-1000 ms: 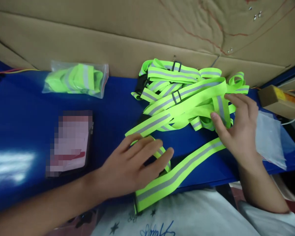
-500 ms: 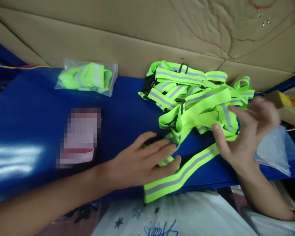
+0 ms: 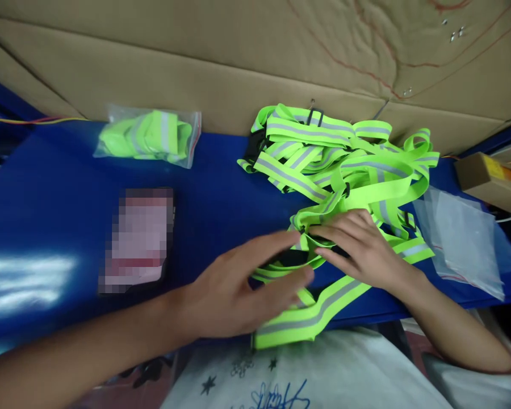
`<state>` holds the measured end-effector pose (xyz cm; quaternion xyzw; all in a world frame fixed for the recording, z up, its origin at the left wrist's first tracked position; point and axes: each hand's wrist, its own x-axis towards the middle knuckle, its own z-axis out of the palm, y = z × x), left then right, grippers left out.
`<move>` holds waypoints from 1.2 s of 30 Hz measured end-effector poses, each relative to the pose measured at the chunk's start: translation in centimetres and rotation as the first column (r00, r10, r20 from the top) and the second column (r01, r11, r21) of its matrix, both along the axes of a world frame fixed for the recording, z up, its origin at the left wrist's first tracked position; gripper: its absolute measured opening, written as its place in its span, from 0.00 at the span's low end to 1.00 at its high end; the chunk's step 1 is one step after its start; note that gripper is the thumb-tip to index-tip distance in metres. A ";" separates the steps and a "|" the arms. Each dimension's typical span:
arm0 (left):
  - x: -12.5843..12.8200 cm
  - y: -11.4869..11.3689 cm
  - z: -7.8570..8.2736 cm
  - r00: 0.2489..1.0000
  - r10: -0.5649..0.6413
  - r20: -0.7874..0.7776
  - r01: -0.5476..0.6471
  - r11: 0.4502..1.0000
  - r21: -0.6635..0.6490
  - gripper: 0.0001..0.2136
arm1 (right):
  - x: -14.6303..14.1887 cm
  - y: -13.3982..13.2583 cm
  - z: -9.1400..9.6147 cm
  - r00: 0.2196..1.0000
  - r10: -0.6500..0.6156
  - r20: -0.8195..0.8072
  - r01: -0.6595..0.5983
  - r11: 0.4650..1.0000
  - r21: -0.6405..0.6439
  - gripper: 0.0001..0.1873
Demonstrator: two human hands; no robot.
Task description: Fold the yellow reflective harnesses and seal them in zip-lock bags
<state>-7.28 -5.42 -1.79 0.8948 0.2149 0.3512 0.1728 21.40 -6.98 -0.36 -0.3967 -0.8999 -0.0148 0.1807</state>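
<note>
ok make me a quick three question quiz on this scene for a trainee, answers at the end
1. Which is nearer the clear plastic bags: the left hand or the right hand?
2. True or false: seen by the wearer, the packed zip-lock bag lies left of the pile of reflective straps.
3. Fill in: the strap nearest the printed shirt has a ____ stripe along its yellow-green band.

Key: 1. the right hand; 2. true; 3. grey.

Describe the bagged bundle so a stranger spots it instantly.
Start at the blue tabletop and its cardboard backing. Near that backing, left of the loose strap pile, lies a clear bag. Unlike the flat bags at right, it bulges with folded neon strap.
</note>
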 end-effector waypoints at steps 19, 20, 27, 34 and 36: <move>0.9 0.8 0.0 0.974 0.176 -0.140 -0.204 0.953 -0.224 0.22 | 0.0 -1.5 0.0 0.999 0.030 -0.043 -0.006 0.884 0.468 0.29; 1.0 0.7 0.0 0.971 0.186 -0.150 -0.205 0.971 -0.120 0.20 | -0.3 -1.7 0.1 0.999 0.049 -0.008 -0.038 0.864 0.501 0.28; 1.1 0.3 -0.1 0.995 0.024 -0.102 -0.001 0.976 0.216 0.13 | -1.8 -1.7 -0.6 0.986 0.047 0.158 -0.082 0.972 0.222 0.23; 0.9 0.3 -0.3 0.991 0.055 -0.118 -0.033 0.983 0.178 0.12 | -0.9 -1.0 -1.5 0.993 0.114 0.031 -0.118 0.969 0.218 0.26; 0.9 0.4 -0.3 0.990 0.065 -0.125 -0.044 0.985 0.166 0.12 | -0.8 -1.1 -1.5 0.994 0.106 0.028 -0.110 0.967 0.228 0.23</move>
